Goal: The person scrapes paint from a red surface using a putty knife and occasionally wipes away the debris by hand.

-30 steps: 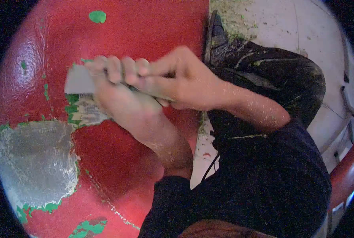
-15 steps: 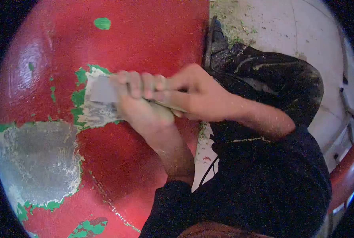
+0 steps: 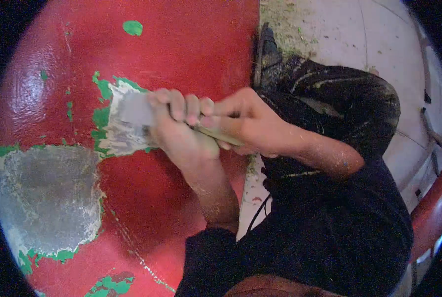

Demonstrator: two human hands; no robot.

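Observation:
A scraper with a flat grey blade (image 3: 138,110) lies against a bare, pale patch (image 3: 124,141) on a red painted surface (image 3: 191,44). My left hand (image 3: 184,133) is closed over the scraper near the blade, its knuckles blurred. Behind it, my right hand (image 3: 258,126) grips the handle (image 3: 221,136), of which only a short yellowish length shows between the hands. Ragged green paint (image 3: 101,121) edges the stripped patch beside the blade.
A larger stripped grey area (image 3: 52,198) lies at the left, fringed with green. My bent leg in dark trousers (image 3: 350,99) rests on a light tiled floor (image 3: 389,29) strewn with paint flakes (image 3: 300,34). A red rounded object (image 3: 431,213) stands at the far right.
The view has shifted a little. Both hands and the scraper sit slightly further right in the picture, the blade still on the pale patch. My grip looks the same.

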